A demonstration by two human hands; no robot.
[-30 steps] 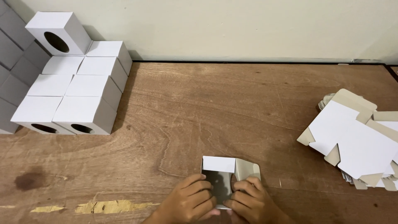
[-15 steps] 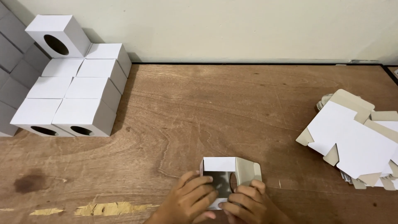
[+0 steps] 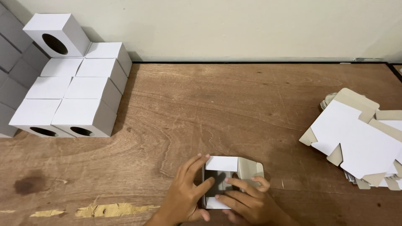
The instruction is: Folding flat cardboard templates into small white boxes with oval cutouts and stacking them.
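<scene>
- Head view: half-folded white carton (image 3: 228, 182) sits at near edge of tabletop (image 3: 234, 109), directly between both hands.
- Left hand (image 3: 186, 196) clamps carton's left wall, fingers spread over top edge.
- Right hand (image 3: 247, 201) presses on its open face; grip closed on carton.
- Loose flap points right, nearer right hand.
- Flat blanks (image 3: 360, 140) well right; finished boxes (image 3: 67, 88) far left.

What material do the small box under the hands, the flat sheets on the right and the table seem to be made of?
Small box: thin paperboard, matte white outside, grey-brown inside, as its open flap shows.
Flat sheets: seemingly the same board, white faces, tan flaps, die-cut edges.
Table: wood, probably plywood or veneer, brown with visible grain, dull, scratched, stained.
</scene>
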